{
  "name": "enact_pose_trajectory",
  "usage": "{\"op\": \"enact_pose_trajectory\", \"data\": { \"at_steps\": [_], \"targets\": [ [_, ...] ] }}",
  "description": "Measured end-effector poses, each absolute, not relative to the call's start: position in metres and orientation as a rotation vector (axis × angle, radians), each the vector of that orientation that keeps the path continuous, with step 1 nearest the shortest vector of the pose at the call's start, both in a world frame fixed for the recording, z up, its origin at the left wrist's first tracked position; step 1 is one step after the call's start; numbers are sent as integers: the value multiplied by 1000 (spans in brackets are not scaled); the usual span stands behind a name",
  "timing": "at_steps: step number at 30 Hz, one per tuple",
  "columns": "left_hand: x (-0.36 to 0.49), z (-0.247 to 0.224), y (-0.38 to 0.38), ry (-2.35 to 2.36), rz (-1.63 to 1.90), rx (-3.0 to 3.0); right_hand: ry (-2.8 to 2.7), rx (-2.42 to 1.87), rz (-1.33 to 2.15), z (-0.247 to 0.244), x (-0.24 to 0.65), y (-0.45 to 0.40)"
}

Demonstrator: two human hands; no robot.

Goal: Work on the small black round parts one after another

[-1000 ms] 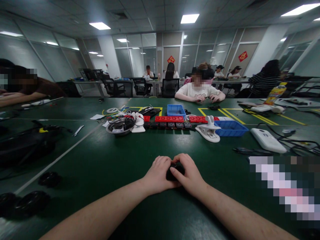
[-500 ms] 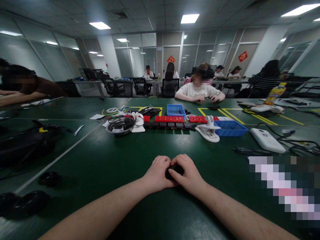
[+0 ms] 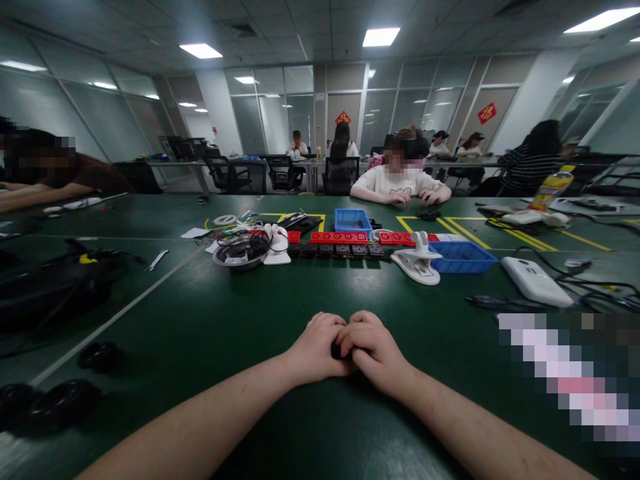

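Note:
Both hands meet over the green table (image 3: 240,320) near its front middle. Between them is a small round black object (image 3: 341,349), mostly covered by fingers. My left hand (image 3: 320,347) is wrapped round its left side. My right hand (image 3: 373,347) closes over it from the right, with the fingers curled across its top and the thumb below. What the object is cannot be made out.
Black rolls (image 3: 65,403) lie at the near left, a wrench (image 3: 157,260) beyond. Across the middle are a metal bowl (image 3: 240,257), red sockets (image 3: 345,237), a white clamp (image 3: 417,263) and a blue tray (image 3: 463,259). A white device (image 3: 535,281) lies right. A person sits opposite.
My right hand's fingers and thumb have shifted over the black object, so less of it shows. My left hand has hardly moved.

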State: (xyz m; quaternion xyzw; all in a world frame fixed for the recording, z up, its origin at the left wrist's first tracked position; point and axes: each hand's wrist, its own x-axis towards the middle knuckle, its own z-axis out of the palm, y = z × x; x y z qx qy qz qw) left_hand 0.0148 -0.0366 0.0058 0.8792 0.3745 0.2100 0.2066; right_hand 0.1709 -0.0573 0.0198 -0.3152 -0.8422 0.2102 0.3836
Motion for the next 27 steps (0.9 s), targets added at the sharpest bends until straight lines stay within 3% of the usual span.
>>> {"op": "enact_pose_trajectory", "data": {
  "at_steps": [13, 22, 27],
  "targets": [
    [12, 0, -33, 1062, 594, 2407, -2111, -746, 493, 19, 173, -58],
    [20, 6, -46, 1269, 659, 2482, -2007, -1256, 332, 12, 167, -54],
    [25, 3, -52, 1388, 629, 2542, -2129, -1489, 41, 19, 162, -61]
  ]
}}
